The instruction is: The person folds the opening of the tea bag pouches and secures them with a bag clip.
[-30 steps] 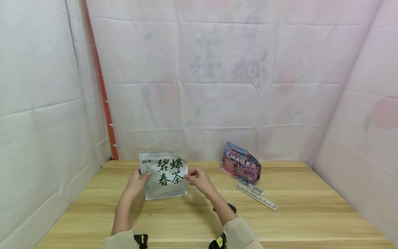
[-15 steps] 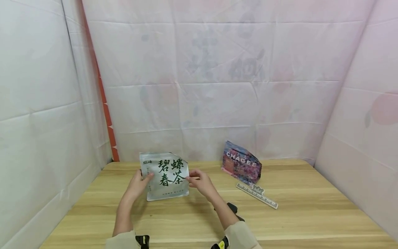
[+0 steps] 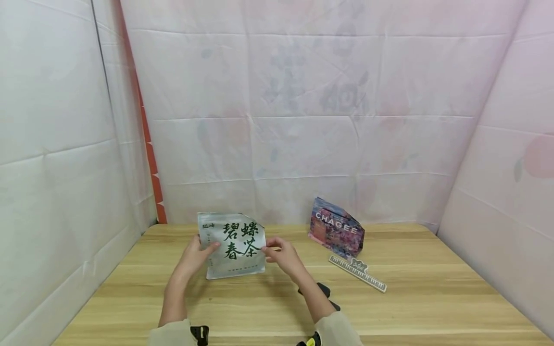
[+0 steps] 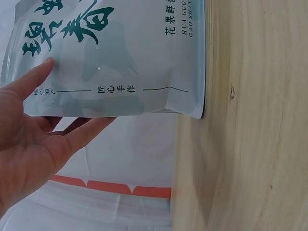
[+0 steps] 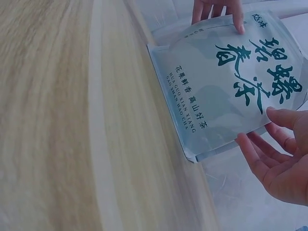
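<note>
A pale silver-green tea pouch (image 3: 235,254) with dark green brush characters stands upright at the left middle of the table, its top right corner slanted. My left hand (image 3: 194,257) holds its left side, thumb on the front face and fingers behind, as the left wrist view also shows on the pouch (image 4: 120,62). On the opposite edge, my right hand (image 3: 283,257) pinches the pouch between thumb and fingers. In the right wrist view, that hand's (image 5: 284,159) thumb touches the front and the other fingers lie at the edge and behind. The pouch's bottom edge is right at the wood.
A pink and blue CHAGEE bag (image 3: 335,228) leans at the back right. In front of it lies a white bar-shaped clip (image 3: 358,274) with a bear-like top. A black object (image 3: 322,289) sits by my right forearm. Pale cloth walls (image 3: 303,144) surround the wooden table (image 3: 424,288).
The pouch and both hands have shifted slightly to the right in the head view. My left thumb reaches a little further over the pouch's front. The CHAGEE bag and clip stay put.
</note>
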The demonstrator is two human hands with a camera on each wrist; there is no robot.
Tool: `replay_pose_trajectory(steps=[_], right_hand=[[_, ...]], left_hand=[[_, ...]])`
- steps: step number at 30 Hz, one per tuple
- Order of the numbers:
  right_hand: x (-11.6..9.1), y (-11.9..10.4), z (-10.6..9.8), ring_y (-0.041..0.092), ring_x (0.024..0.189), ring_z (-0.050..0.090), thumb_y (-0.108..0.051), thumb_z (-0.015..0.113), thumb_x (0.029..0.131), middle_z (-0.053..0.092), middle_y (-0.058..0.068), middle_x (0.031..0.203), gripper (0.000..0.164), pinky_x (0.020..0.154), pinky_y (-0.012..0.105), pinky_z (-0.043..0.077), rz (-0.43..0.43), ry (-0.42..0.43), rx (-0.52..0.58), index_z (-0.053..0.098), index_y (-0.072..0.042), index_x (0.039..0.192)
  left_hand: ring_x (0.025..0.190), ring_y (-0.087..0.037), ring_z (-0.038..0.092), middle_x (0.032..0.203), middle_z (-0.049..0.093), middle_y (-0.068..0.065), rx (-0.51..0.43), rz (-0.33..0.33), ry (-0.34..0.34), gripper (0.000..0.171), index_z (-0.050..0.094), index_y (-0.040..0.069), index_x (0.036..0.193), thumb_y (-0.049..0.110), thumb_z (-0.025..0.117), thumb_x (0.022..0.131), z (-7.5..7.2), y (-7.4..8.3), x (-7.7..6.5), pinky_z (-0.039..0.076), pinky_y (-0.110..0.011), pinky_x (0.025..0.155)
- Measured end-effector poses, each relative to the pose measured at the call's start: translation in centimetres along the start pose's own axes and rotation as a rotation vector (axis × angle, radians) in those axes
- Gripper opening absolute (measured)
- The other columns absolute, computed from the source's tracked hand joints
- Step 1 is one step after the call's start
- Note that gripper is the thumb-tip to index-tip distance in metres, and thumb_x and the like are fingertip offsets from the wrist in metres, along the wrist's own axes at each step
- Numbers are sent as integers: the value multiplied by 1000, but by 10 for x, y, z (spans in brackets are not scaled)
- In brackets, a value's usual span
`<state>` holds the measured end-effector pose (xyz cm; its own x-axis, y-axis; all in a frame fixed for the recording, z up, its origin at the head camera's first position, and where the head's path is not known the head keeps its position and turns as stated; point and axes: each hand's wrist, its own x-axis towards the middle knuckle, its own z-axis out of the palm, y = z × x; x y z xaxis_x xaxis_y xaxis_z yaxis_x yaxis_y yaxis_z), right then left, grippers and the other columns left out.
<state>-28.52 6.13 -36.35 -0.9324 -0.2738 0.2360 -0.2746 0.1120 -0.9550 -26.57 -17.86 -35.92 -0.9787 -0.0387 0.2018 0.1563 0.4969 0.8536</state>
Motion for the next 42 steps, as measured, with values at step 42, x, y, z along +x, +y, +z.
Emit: replay_pose_trajectory(steps=[42], right_hand=[[12,23,-12,41,107,51,-8,59,89,46,28,124,47,79,42,48,17,-85,-82,42,10,128]], left_hand=[[118,-43,38,123,42,-29,20,46,15,50,35,-10,128,17,57,92,15,6,5,31,-53,95]])
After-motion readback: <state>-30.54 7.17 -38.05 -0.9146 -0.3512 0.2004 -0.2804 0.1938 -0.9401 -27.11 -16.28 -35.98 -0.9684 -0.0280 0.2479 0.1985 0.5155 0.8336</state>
